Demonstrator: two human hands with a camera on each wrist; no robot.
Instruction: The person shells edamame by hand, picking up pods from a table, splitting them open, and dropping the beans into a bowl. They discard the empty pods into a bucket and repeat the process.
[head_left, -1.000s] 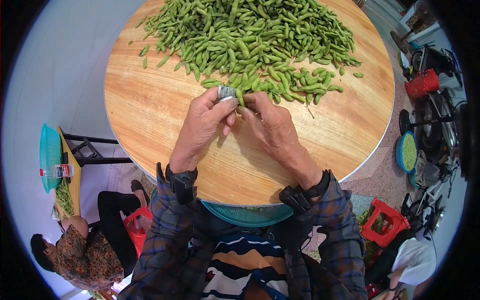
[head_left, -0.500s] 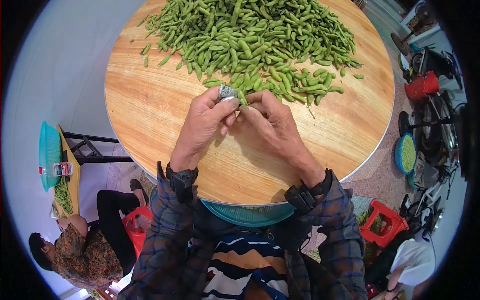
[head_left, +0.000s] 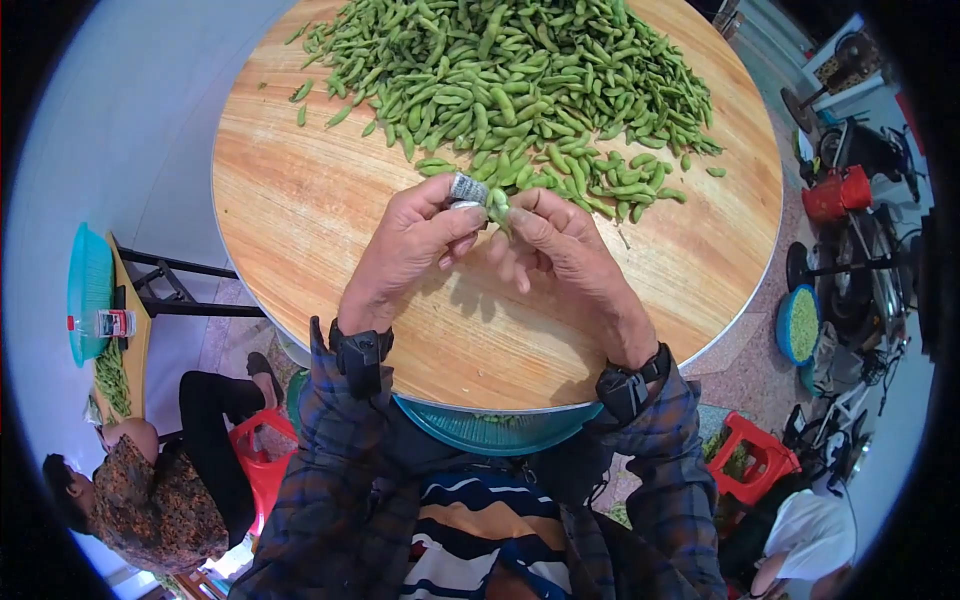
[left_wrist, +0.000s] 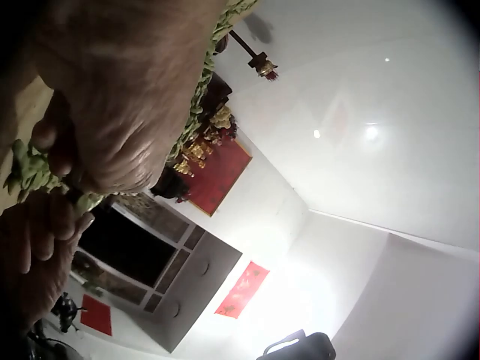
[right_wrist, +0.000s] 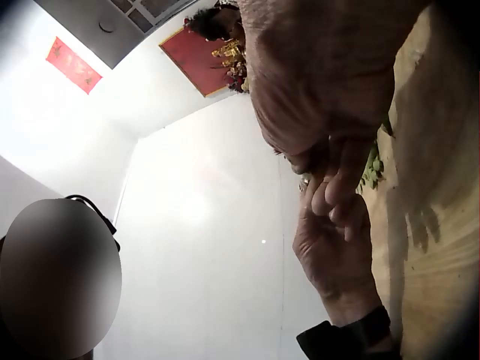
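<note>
At the left edge of the frame, a teal basket (head_left: 82, 290) stood beside a clear bottle (head_left: 115, 323) with a red cap; the bottle's contents could not be determined. Loose green pods (head_left: 112, 380) lay on a side table just below both. At centre, the left hand (head_left: 412, 232), one finger wrapped in a grey covering (head_left: 467, 188), had its grip closed to a pinch on a single green pod (head_left: 498, 204). A heap of pods (head_left: 520, 90) covered the upper part of the round counter (head_left: 300, 200). At lower centre, a teal basin (head_left: 500, 440), partly hidden by the counter edge, contained green material. The right hand (head_left: 570, 248) had its grip pinched, thumb against finger, on the same pod. At right, a blue basin (head_left: 784, 322) held pale green beans (head_left: 804, 325); a red bucket (head_left: 838, 195) stood above it in the frame.
</note>
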